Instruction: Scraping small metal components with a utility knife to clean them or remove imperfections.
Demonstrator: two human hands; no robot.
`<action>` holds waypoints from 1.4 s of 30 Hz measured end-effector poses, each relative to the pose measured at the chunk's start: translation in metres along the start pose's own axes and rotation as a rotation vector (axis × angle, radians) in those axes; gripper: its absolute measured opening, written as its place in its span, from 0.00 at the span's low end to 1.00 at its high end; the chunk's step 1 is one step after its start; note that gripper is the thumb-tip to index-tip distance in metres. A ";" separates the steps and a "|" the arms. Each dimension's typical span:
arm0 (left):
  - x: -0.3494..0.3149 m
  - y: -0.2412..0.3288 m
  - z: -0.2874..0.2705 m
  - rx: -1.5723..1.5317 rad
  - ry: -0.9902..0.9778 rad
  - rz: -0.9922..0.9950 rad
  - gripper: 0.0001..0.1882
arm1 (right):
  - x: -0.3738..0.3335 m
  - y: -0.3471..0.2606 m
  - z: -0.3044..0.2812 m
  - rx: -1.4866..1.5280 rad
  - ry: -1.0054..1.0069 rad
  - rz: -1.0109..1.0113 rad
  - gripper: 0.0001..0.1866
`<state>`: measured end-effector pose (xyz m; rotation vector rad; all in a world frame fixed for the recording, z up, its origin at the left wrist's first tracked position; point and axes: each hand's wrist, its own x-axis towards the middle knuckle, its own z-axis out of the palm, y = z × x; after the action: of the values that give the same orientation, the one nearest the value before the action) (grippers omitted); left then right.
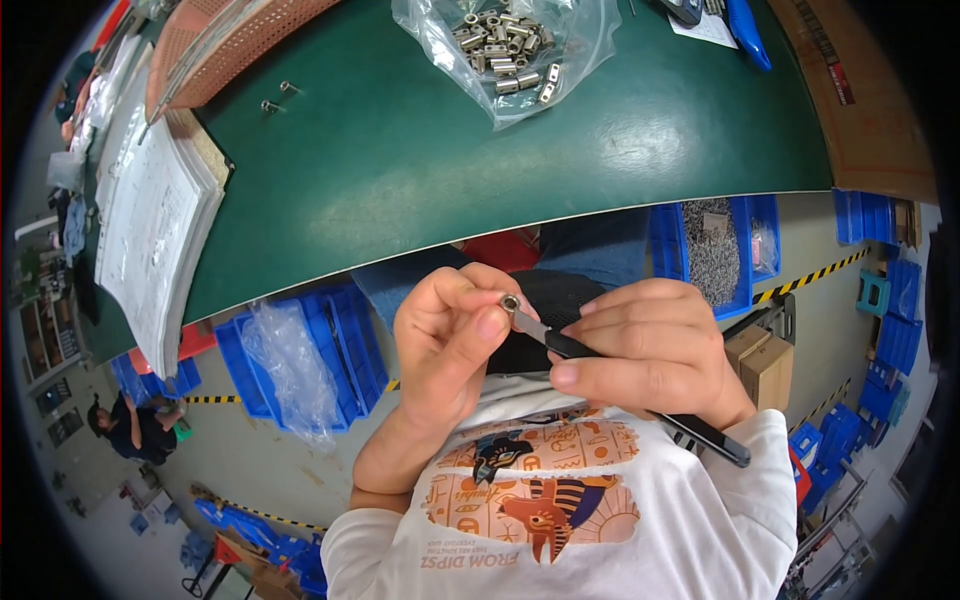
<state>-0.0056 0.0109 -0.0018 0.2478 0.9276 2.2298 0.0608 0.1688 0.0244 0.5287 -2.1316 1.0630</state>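
Between the thumb and forefinger of my left hand (445, 345) is a small cylindrical metal sleeve (510, 301), its open end facing up. My right hand (650, 350) is closed round a black-handled knife (715, 437), whose handle sticks out past the palm. The knife's short silver blade (530, 325) reaches to the sleeve and appears to touch its rim. Both hands are in front of my chest, just below the table's near edge. On the green table (420, 170), a clear plastic bag (590, 45) lies open with several similar metal sleeves (505, 50) in it.
Two small metal pieces (279, 95) stand on the table's left, near a pink perforated basket (220, 50) and a stack of papers (165, 215). A blue-handled tool (745, 35) lies far right. Below the table are blue bins (345, 350) and a cardboard box (765, 370).
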 end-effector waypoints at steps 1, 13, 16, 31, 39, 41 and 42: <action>0.000 0.000 0.000 -0.003 -0.004 -0.006 0.05 | 0.000 0.000 0.000 0.044 -0.009 0.024 0.10; -0.001 0.001 0.000 0.006 -0.033 -0.029 0.05 | 0.000 -0.002 -0.001 0.014 -0.045 0.045 0.09; -0.001 0.001 0.001 -0.028 -0.031 -0.045 0.05 | 0.002 -0.002 -0.001 -0.073 -0.061 0.029 0.09; -0.002 -0.002 -0.003 -0.051 -0.063 -0.077 0.06 | 0.000 -0.001 -0.002 0.100 -0.031 0.074 0.10; -0.002 -0.003 -0.003 -0.035 -0.067 -0.056 0.04 | 0.000 -0.006 -0.003 0.006 -0.063 0.067 0.09; -0.002 -0.003 -0.004 -0.020 -0.068 -0.055 0.05 | 0.000 -0.007 -0.003 -0.055 -0.078 0.050 0.09; -0.002 -0.003 -0.003 -0.020 -0.069 -0.056 0.05 | 0.000 -0.007 -0.003 -0.055 -0.077 0.051 0.09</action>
<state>-0.0036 0.0091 -0.0054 0.2842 0.8653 2.1649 0.0660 0.1673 0.0290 0.4994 -2.2458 1.0232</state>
